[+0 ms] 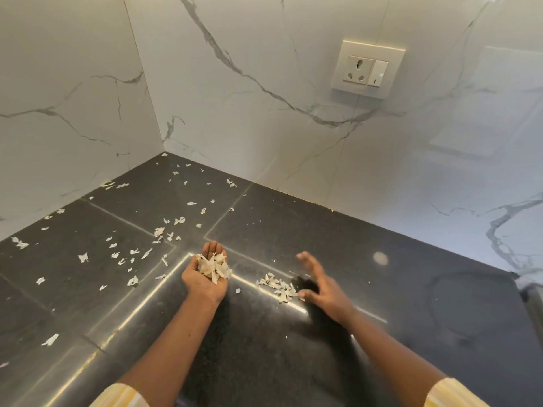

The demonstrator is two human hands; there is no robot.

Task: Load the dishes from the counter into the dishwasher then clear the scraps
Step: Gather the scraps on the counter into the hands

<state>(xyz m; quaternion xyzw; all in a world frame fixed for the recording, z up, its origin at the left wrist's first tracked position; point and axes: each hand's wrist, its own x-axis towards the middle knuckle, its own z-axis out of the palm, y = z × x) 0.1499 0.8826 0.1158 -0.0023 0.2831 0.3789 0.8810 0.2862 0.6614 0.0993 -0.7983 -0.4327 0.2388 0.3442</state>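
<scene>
Left hand (202, 284) — palm up, heaped with scraps (213, 267)

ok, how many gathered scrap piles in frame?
2. The palm pile lies in the left hand; the counter pile sits on the counter beside the right hand. Scattered scraps uncounted.

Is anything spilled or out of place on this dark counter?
Yes. Pale scraps lie scattered over the counter, mostly on its left side. A small pile sits by the right hand; the left hand cups a handful.
</scene>
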